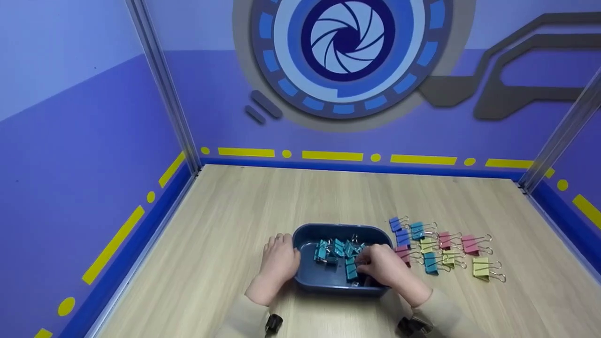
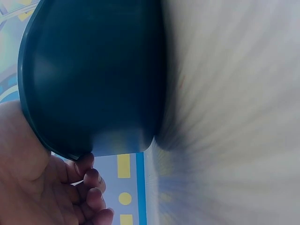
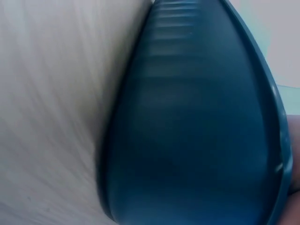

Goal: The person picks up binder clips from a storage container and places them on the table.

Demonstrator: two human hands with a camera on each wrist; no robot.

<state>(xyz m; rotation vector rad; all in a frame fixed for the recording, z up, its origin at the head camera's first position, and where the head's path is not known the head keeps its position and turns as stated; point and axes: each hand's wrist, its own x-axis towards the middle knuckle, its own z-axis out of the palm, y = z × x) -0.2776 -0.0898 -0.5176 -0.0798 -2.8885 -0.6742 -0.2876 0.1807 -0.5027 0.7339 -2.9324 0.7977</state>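
Pinching a teal clip (image 1: pixel 351 271), right hand (image 1: pixel 385 265) in tray (image 1: pixel 324 280)

Left grip (image 1: pixel 278 258) loose, right grip (image 1: pixel 382 265) curled

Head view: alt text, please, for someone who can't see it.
A person's right hand reaches into a dark blue tray of teal binder clips, the left hand at its left end. On the wooden table to the right lie blue, teal, pink and yellow clips.
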